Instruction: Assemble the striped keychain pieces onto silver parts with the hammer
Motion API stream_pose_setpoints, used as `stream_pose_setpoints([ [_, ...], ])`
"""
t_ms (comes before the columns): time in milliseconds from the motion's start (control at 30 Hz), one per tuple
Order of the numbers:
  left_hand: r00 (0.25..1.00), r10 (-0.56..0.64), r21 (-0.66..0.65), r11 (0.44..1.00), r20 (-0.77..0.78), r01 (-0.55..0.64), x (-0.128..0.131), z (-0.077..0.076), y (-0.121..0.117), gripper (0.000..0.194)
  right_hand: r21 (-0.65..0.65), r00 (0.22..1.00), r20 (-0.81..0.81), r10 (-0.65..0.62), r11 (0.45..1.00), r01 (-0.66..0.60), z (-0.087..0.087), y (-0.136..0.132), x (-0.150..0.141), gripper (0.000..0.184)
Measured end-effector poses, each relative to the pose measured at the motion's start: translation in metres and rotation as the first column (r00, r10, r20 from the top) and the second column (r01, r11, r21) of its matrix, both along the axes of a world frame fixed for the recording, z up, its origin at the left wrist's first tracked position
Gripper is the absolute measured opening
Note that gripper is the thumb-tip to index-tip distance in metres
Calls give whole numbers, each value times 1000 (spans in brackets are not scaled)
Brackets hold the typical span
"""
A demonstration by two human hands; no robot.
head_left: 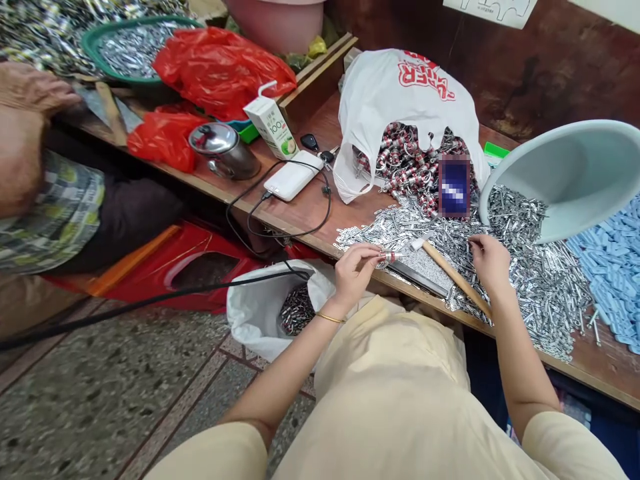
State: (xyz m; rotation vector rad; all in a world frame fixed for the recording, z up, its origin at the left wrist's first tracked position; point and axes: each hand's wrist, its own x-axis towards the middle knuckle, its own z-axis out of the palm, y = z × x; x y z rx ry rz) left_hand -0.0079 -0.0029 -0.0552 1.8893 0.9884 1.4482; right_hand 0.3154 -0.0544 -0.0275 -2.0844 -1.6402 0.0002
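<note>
Between the thumb and fingers of my left hand (356,270) is a small red-and-silver metal piece (391,257), held over the table's front edge. My right hand (491,260) is pinched closed above a heap of small silver metal parts (540,293); what its fingertips hold, if anything, I cannot make out. Between my hands lies a hammer (453,275) with a pale head and wooden handle, slanting across the parts. Beside it, near the edge, rests a flat metal bar (420,279). Behind, a white plastic bag (370,93) spills similar red-and-silver pieces (407,160).
A tilted grey tub (590,173) lies at right, near light-blue pieces (610,267). Left stand a juice carton (270,127), white power bank (294,175) with cable, and metal mug (230,153). A white sack (255,320) is below the edge. Another person's arm (20,147) is far left.
</note>
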Motion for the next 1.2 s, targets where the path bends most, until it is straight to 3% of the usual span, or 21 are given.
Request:
stream_pose_setpoints([
  [133,979,-17,86,996,-205,35,1,-12,3,16,48,964,-263,37,999,-25,10,-7,-7,23],
  [267,920,-129,179,962,-369,207,-2,-13,2,20,71,775,-620,118,993,-94,18,-16,-36,22],
  [367,889,-193,167,944,-415,283,-1,-8,1,23,91,660,-723,204,975,-202,18,-14,-67,19],
  [467,885,-209,148,945,-415,292,0,-6,2,24,117,684,-661,309,943,-313,15,-8,-98,14],
  [600,890,-217,135,947,-400,292,1,-6,2,23,145,746,-528,407,908,-393,14,0,-119,23],
  [1000,894,-237,121,946,-381,302,0,-10,8,23,119,815,-322,482,874,-470,11,13,-124,20],
  [1200,897,-236,107,950,-373,295,-1,-14,9,24,136,792,-277,545,838,-529,8,13,-127,22],
])
